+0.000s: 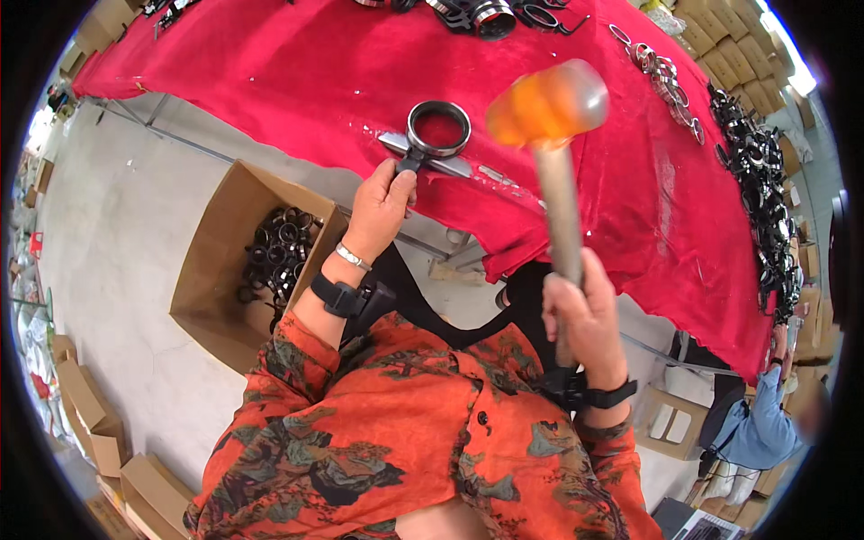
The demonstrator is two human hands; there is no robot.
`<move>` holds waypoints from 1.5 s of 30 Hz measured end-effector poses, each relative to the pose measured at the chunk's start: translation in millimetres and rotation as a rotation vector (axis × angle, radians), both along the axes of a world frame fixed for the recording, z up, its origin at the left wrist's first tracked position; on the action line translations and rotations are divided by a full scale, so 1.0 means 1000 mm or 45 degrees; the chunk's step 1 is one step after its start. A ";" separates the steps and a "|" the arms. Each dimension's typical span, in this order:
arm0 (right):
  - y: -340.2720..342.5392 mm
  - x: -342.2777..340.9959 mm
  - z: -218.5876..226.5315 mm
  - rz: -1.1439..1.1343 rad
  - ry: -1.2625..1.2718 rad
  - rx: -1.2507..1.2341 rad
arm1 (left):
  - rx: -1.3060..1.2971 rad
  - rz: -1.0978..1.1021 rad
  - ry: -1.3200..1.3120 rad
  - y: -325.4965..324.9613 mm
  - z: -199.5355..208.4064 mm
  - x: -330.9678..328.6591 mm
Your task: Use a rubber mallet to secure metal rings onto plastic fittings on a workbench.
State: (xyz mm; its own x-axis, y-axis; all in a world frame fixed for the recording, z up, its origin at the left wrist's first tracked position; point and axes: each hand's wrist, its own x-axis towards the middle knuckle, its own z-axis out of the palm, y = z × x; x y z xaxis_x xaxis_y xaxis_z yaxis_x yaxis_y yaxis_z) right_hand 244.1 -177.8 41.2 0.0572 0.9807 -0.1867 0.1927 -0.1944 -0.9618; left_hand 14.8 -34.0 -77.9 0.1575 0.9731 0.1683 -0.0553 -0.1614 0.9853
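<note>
Mallet (556,180) with an orange-and-clear head stands raised over the red-covered tabletop (297,90), its handle gripped in the closed right hand (583,310). Nearer the edge, the left hand (382,200) pinches the short black stem of a metal ring (418,148) between thumb and fingers, the ring lying over a flat metal bar (454,167). Below left, an open cardboard box (205,270) holds black ringed parts (283,252). More loose rings (666,87) lie toward the tabletop's right side, near a dark heap of parts (758,175).
</note>
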 end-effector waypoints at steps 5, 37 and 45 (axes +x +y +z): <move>0.003 -0.014 0.025 -0.027 -0.097 0.288 | 0.012 0.071 0.032 -0.006 -0.002 -0.004; 0.106 -0.026 0.043 0.110 -0.423 -0.354 | -0.027 0.082 0.199 -0.003 0.006 -0.001; 0.087 -0.035 0.024 0.134 -0.622 0.330 | 0.019 0.106 0.202 -0.003 0.008 -0.002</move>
